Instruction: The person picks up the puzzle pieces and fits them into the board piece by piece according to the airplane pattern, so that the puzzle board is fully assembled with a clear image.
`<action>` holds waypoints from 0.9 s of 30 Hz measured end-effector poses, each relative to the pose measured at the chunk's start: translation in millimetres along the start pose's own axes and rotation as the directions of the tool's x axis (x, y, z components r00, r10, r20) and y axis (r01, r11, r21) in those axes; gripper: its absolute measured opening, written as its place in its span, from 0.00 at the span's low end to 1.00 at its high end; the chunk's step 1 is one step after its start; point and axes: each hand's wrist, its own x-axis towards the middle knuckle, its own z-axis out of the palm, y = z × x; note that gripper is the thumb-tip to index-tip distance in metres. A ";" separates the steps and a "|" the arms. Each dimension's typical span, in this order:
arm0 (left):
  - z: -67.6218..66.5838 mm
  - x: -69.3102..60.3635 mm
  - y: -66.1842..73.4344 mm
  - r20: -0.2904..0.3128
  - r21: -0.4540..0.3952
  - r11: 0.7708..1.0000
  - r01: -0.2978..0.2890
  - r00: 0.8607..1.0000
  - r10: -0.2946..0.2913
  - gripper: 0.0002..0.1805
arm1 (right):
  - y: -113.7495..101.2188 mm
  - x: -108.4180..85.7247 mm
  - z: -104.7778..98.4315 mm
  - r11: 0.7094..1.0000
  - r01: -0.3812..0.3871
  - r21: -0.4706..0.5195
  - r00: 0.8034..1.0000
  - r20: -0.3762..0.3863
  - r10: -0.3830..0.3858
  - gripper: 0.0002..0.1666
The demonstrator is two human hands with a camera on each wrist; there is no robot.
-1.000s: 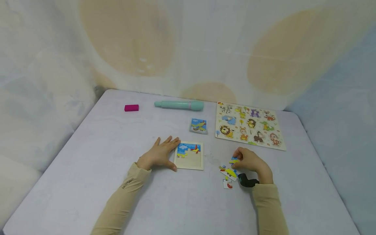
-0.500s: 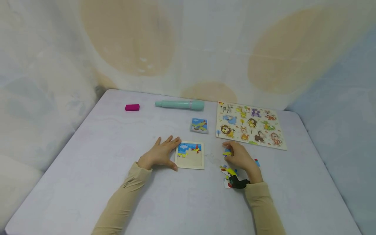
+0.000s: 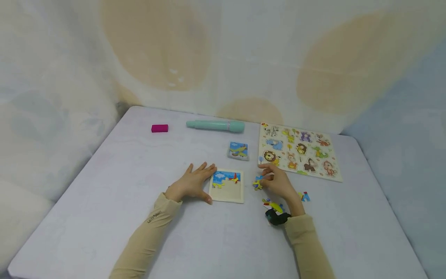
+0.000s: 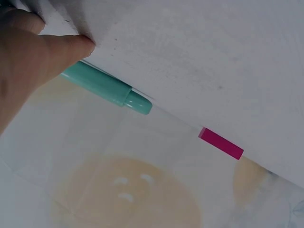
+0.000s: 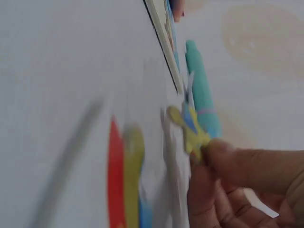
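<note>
My left hand [image 3: 191,184] lies spread with straight fingers against the left edge of a small wooden puzzle tray [image 3: 226,200]. Joined blue and yellow pieces with a red plane tail fill the tray's upper part; its lower part shows bare wood. Between thumb and fingers, my right hand [image 3: 278,184] pinches a yellow and blue jigsaw piece [image 3: 257,183], a little right of the tray. In the right wrist view the same piece [image 5: 192,130] is tilted up off the table. Loose puzzle pieces [image 3: 277,207] lie below the right hand, partly hidden by the black wrist camera [image 3: 277,217].
More loose pieces [image 3: 304,196] lie right of the right wrist. Behind the tray is a small airplane picture block [image 3: 238,150]. A mint-green tube [image 3: 215,125] and a magenta block [image 3: 159,128] lie at the back. An animal puzzle board [image 3: 299,151] occupies the back right.
My right hand has moved left toward the tray, carrying the pinched jigsaw piece away from the loose pieces. Pieces right of the wrist have come into sight. My left hand stays at the tray.
</note>
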 end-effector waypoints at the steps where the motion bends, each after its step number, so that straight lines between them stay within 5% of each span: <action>1: 0.3 0.0 0.3 0.005 0.000 1.000 0.002 1.000 -0.002 0.64 | -2.8 1.9 3.7 1.000 0.000 0.021 1.000 0.006 0.000 0.29; 7: 1.5 1.1 0.5 0.009 -0.004 1.000 0.012 1.000 -0.012 0.64 | -29.2 15.2 33.1 0.995 0.058 0.081 0.997 0.043 -0.062 0.23; 12: 2.1 1.0 -1.0 0.000 -0.005 1.000 0.011 1.000 -0.011 0.64 | -47.0 23.9 59.0 0.998 0.054 0.021 0.996 0.063 -0.056 0.15; 27: 0.8 -0.5 0.9 -0.004 0.008 1.000 0.000 1.000 0.000 0.63 | -51.6 26.0 87.2 0.993 0.076 -0.095 0.996 -0.038 -0.080 0.12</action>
